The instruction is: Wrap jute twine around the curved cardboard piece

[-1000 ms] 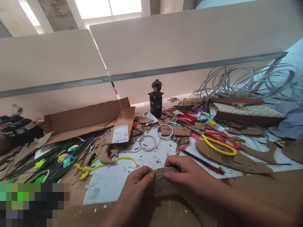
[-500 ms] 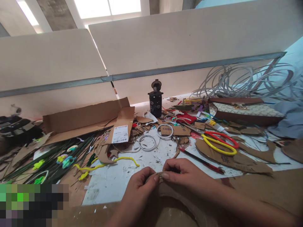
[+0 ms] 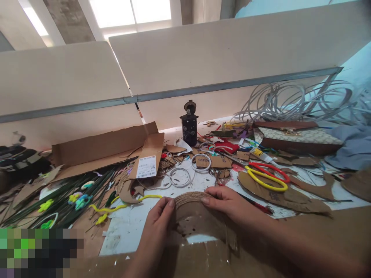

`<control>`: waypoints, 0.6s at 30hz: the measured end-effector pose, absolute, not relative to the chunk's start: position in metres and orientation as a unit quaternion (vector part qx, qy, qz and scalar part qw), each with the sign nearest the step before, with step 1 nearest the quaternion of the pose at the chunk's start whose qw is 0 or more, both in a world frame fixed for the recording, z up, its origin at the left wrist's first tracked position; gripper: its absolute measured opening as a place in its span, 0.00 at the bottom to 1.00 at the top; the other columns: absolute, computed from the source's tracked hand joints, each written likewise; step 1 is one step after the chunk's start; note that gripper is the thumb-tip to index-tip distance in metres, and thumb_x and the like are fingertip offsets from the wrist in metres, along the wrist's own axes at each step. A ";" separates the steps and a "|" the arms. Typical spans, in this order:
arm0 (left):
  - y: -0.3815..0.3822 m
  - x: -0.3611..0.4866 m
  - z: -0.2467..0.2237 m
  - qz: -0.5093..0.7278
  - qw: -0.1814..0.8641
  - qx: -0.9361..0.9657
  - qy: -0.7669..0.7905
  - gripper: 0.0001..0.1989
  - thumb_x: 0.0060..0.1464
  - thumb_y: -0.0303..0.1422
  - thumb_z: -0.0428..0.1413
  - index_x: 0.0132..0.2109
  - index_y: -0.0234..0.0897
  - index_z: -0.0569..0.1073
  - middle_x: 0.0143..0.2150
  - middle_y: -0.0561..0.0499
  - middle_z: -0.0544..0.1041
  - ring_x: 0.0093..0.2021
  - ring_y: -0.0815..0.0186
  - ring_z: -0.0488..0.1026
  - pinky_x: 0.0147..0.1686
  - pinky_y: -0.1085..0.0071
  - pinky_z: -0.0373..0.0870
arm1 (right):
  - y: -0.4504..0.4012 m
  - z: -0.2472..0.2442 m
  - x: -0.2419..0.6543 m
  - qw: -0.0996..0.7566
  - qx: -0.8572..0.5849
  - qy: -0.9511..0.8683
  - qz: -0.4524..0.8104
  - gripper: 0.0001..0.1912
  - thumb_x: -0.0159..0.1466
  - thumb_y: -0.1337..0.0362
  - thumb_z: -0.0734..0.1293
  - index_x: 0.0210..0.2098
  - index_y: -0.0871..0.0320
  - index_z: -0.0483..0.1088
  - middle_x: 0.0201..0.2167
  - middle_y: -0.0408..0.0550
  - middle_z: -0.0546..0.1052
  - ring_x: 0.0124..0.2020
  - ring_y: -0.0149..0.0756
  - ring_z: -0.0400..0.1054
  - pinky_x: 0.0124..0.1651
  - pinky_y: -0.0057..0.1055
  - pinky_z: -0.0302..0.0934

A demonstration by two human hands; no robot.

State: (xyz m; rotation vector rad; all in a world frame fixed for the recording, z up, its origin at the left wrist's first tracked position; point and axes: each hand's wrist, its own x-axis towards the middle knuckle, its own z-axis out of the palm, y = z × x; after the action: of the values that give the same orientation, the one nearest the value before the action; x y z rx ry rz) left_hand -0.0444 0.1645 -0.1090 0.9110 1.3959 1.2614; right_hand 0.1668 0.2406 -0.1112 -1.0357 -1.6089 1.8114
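Note:
A curved cardboard piece with brown cord laid along its edge (image 3: pixel 189 197) is held up between my two hands. My left hand (image 3: pixel 159 218) pinches its left end, thumb on top. My right hand (image 3: pixel 222 202) grips the cord-covered edge farther right, thumb pressed on the cord. A loose cord-like end (image 3: pixel 232 237) hangs down below my right hand. Past my hands lie two white rings (image 3: pixel 179 177). Scissors with red and yellow handles (image 3: pixel 268 177) rest to the right.
Behind stands a black bottle (image 3: pixel 189 129) with its lid up. An open cardboard box (image 3: pixel 104 148), green stems and fuzzy flowers (image 3: pixel 82 200) are at left. At right are a handbag (image 3: pixel 298 139), a glue bottle (image 3: pixel 261 154), cardboard scraps and coiled clear tubing (image 3: pixel 278 100).
My hands have moved apart, the left one leftward, and the cord-edged piece has been raised, so its curved edge shows between them. The view has shifted slightly.

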 end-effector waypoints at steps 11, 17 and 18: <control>0.163 -0.046 -0.116 0.505 0.586 0.358 0.523 0.13 0.53 0.41 0.66 0.39 0.38 0.75 0.32 0.52 0.76 0.31 0.67 0.72 0.31 0.75 0.68 | 0.238 -0.103 0.165 0.234 -0.373 -0.615 0.654 0.26 0.58 0.39 0.70 0.30 0.59 0.68 0.25 0.41 0.65 0.27 0.32 0.58 0.28 0.27 0.51; 0.164 -0.044 -0.117 0.489 0.620 0.329 0.519 0.16 0.52 0.44 0.67 0.41 0.38 0.75 0.32 0.50 0.78 0.29 0.65 0.75 0.29 0.74 0.71 | 0.241 -0.108 0.164 0.247 -0.369 -0.615 0.651 0.27 0.56 0.38 0.71 0.26 0.57 0.65 0.23 0.40 0.64 0.26 0.31 0.57 0.28 0.28 0.50; 0.163 -0.042 -0.116 0.482 0.625 0.324 0.522 0.17 0.52 0.44 0.66 0.41 0.38 0.76 0.32 0.49 0.79 0.28 0.65 0.75 0.27 0.74 0.70 | 0.241 -0.108 0.163 0.244 -0.367 -0.615 0.654 0.27 0.56 0.38 0.71 0.26 0.57 0.66 0.24 0.40 0.65 0.26 0.31 0.58 0.29 0.28 0.50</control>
State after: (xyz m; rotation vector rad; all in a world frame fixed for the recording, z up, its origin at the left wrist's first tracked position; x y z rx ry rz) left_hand -0.0422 0.1634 -0.1156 0.7439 1.1968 1.1057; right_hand 0.1635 0.2408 -0.1077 -1.0037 -1.6797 1.7859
